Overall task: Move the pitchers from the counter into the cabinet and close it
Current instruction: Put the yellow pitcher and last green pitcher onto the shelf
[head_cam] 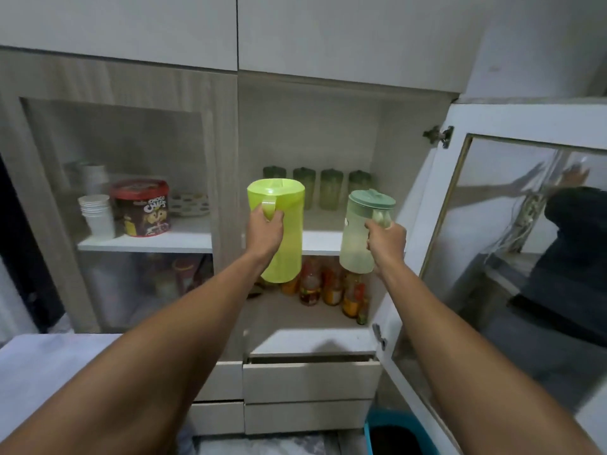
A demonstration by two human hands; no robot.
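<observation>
The left hand has its fingers curled through the handle of the lime pitcher. The right hand is wrapped in the same way round the handle of the pale pitcher with the teal lid. Both pitchers hang upright in the air, off the counter, just in front of the open cabinet. Holding them by the handles probably keeps them level and leaves the bases free to land flat.

At 12 o'clock from the hands, four green jars stand at the back of the upper shelf, so I think the free front strip is the target. At 6 o'clock, bottles fill the lower shelf. At 3 o'clock the glass door is swung wide and is not yet closed. At 9 o'clock, behind the other glass, stand paper cups and a chocolate tin.
</observation>
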